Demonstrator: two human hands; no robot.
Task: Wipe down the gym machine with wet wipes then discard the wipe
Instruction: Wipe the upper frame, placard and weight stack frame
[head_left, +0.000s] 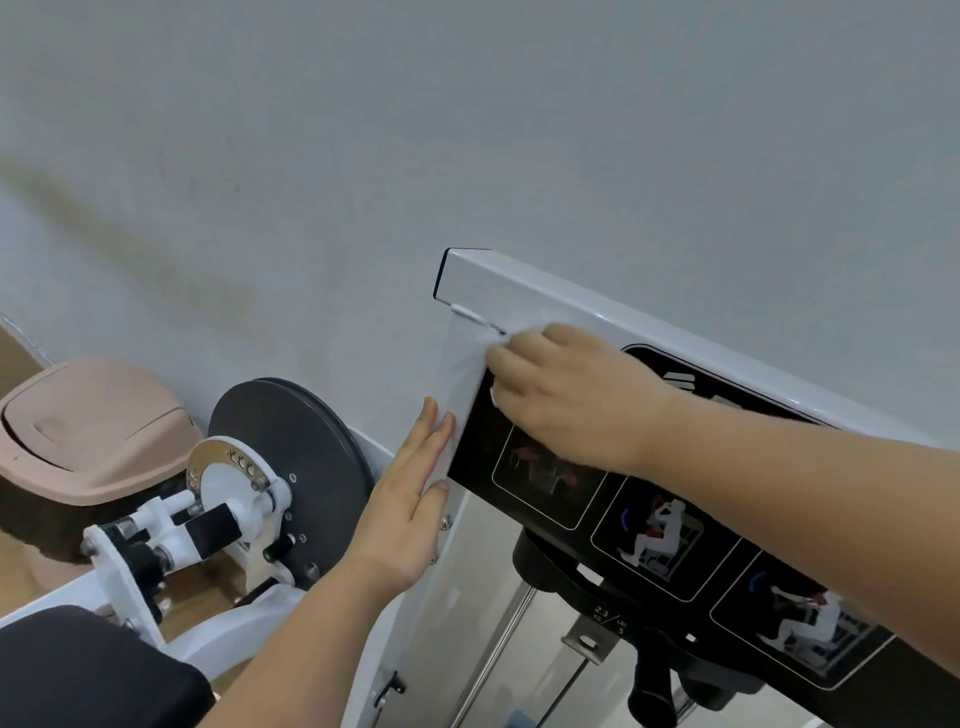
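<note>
The gym machine has a white frame (524, 291) and a black instruction panel (649, 530) with exercise pictures. My right hand (566, 395) lies on the panel's top left corner, fingers curled over a white wet wipe (494, 398). Only a small edge of the wipe shows under the fingertips. My left hand (410, 493) rests flat, fingers straight, against the outer side of the white upright just below, and holds nothing.
A pink lidded bin (88, 426) stands on the floor at the left by the wall. Beside it are a black round pulley disc (296, 441) and white pivot parts (208, 525). A black pad (78, 670) is at bottom left. The weight stack guide rods (498, 654) run below the panel.
</note>
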